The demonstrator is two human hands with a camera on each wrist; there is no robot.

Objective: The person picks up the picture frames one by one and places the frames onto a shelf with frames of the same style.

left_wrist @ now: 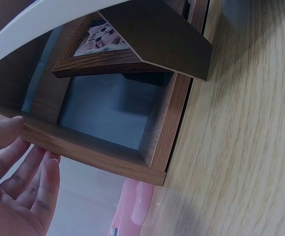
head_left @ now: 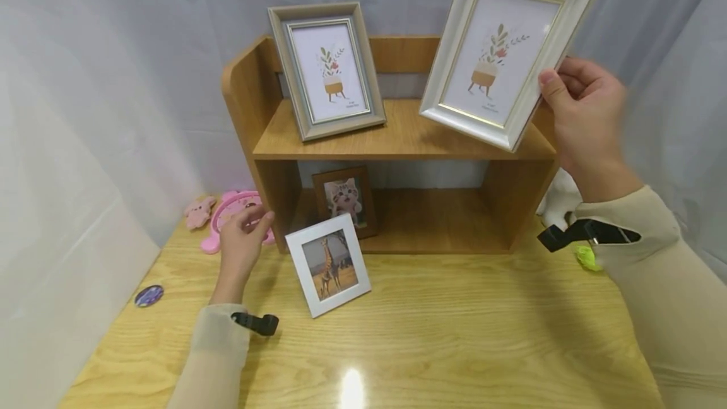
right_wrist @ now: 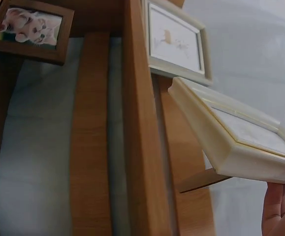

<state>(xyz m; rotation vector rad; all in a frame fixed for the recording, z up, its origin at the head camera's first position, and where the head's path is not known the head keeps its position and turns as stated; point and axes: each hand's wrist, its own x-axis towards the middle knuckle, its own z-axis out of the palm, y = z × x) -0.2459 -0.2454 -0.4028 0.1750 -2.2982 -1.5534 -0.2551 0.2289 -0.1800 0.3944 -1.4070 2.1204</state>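
Observation:
My right hand (head_left: 593,118) grips the right edge of a cream-white picture frame (head_left: 454,112), thumb on the front. That picture frame, showing a potted plant, is held tilted above the upper board at the right, its back stand (right_wrist: 201,180) folded out. My left hand (head_left: 243,242) is at the front edge of the shelf's left side panel (left_wrist: 98,153), fingers loosely bent; I cannot tell if it presses the wood. A grey-beige picture frame (head_left: 363,68) with a similar plant print stands on the upper board of the wooden shelf (head_left: 397,128).
A white giraffe picture frame (head_left: 303,264) stands on the table (head_left: 454,333) before the shelf. A brown cat picture frame (head_left: 369,213) is in the lower compartment. Pink items (head_left: 211,243) lie left, with a purple oval (head_left: 149,296). A white object (head_left: 559,197) and something yellow-green (head_left: 587,258) are right.

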